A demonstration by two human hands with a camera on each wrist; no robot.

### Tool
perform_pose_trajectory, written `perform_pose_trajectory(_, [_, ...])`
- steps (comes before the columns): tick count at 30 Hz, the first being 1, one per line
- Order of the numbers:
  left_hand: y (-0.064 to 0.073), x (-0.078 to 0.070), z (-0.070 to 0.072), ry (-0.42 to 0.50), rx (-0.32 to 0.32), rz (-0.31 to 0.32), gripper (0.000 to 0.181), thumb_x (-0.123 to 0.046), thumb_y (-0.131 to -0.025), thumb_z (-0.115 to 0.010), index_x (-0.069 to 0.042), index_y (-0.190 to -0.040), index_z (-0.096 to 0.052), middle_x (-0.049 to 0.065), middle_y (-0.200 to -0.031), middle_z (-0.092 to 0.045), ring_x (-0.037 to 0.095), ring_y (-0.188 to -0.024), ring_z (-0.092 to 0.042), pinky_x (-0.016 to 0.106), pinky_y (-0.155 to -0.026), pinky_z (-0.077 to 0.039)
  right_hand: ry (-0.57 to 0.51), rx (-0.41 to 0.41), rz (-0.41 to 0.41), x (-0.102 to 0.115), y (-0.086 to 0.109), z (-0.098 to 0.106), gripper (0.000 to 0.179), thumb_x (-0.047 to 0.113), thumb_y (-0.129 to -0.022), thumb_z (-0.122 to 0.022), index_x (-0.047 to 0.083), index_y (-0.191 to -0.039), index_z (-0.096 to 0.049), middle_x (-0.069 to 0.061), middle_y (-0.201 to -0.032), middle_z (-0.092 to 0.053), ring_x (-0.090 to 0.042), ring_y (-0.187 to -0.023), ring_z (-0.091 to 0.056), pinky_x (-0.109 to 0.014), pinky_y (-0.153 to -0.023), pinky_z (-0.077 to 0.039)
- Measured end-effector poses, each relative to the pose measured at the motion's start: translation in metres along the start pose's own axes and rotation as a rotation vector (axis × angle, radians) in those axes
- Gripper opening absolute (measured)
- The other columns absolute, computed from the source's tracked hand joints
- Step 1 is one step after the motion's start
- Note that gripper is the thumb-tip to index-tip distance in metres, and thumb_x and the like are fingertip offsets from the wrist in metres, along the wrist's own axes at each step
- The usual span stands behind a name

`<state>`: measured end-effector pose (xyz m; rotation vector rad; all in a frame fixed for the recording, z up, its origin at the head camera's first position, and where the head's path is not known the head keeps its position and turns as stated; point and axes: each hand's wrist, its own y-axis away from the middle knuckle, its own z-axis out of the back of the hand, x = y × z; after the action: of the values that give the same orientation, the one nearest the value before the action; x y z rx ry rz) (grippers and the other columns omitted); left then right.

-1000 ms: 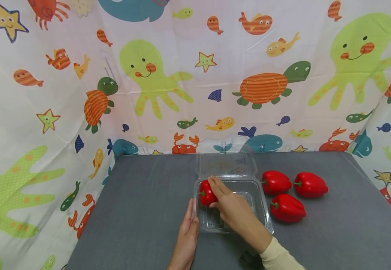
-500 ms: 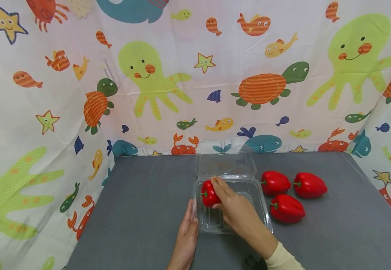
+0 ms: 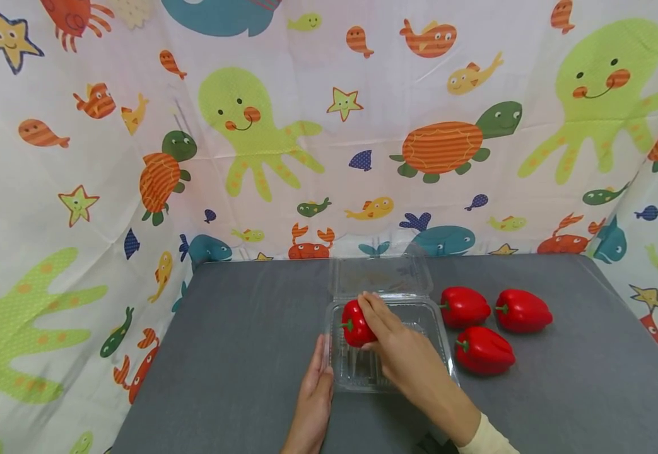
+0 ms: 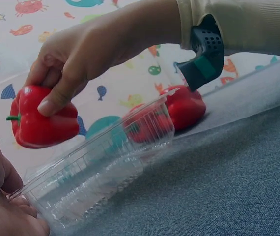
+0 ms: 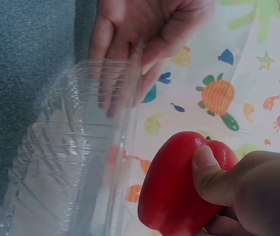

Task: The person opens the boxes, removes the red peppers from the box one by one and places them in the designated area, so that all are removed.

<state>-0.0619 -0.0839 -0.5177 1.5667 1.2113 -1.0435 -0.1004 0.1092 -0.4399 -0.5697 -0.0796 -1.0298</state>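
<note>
My right hand point(image 3: 411, 356) grips a red bell pepper point(image 3: 356, 325) with a green stem, thumb on one side and fingers on the other. The pepper is held above the left part of a clear plastic clamshell container point(image 3: 363, 375). In the left wrist view, the held pepper point(image 4: 42, 120) hangs higher than the container's rim, its stem pointing left. My left hand point(image 3: 316, 394) pinches the container's left rim; in the right wrist view its thumb lies on one side of the rim and its fingers along the outer wall.
The container's lid point(image 3: 382, 277) stands folded back toward the printed curtain point(image 3: 363, 145). Right of the container lie three more red bell peppers, a near one point(image 3: 484, 350), a back left one point(image 3: 465, 307) and a back right one point(image 3: 523, 311). Everything rests on a grey tabletop point(image 3: 249, 353).
My right hand has carried the bell pepper slightly to the right and a little upward over the container. My left hand stays at the container's left rim.
</note>
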Motion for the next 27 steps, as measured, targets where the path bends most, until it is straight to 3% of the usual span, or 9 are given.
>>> perform_pose_trajectory(11, [0.001, -0.002, 0.000, -0.013, -0.001, 0.012, 0.062, -0.010, -0.115, -0.032, -0.018, -0.172, -0.007, 0.002, -0.178, -0.006, 0.024, -0.163, 0.005, 0.057, -0.128, -0.003, 0.028, 0.006, -0.013, 0.004, 0.005, 0.014, 0.096, 0.018, -0.081, -0.093, 0.011, -0.163, -0.043, -0.011, -0.163, -0.048, -0.030, -0.123, -0.070, -0.041, -0.076, -0.065])
perform_pose_trajectory(27, [0.002, 0.002, 0.001, -0.024, 0.016, -0.042, 0.062, -0.006, -0.115, -0.028, -0.014, -0.172, -0.005, 0.002, -0.178, -0.011, 0.021, -0.162, -0.002, 0.045, -0.126, -0.006, 0.047, 0.001, -0.031, 0.000, 0.018, 0.030, 0.099, 0.022, -0.082, -0.093, 0.014, -0.164, -0.040, -0.009, -0.166, -0.045, -0.031, -0.131, -0.065, -0.042, -0.081, -0.065])
